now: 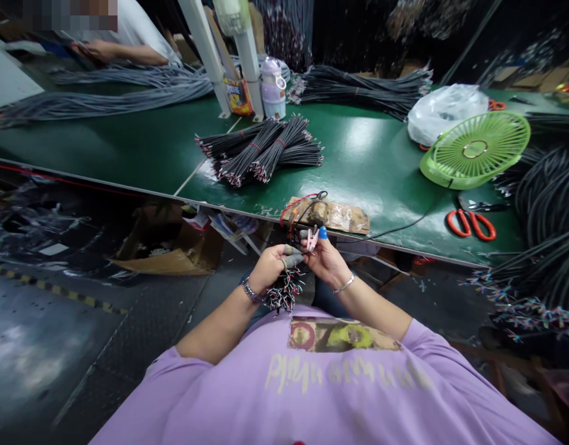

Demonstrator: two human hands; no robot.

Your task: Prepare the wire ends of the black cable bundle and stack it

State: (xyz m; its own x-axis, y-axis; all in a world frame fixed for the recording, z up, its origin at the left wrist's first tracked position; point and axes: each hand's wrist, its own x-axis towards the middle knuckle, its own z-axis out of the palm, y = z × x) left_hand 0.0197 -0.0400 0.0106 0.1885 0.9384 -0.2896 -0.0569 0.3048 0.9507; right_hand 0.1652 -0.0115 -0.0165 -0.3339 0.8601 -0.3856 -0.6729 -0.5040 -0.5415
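My left hand (271, 267), with grey covers on its fingertips, pinches what looks like a thin dark cable at the table's front edge. My right hand (327, 261) faces it, a blue cover on the thumb, its fingers closed on a small pink-and-white clip-like tool (312, 241). The fingertips of both hands almost meet; the cable's exact end between them is too small to make out. Just below my left hand, over my lap, is a bunch of cables (284, 290) with red, white and black wire ends fanned out.
Tied black cable bundles (266, 148) lie on the green table (372, 179). A taped cardboard strip (344, 216) sits at its front edge. To the right are orange-handled scissors (470, 224), a green fan (474, 149) and a cable heap (551, 210). A co-worker's arm (131, 54) shows far left.
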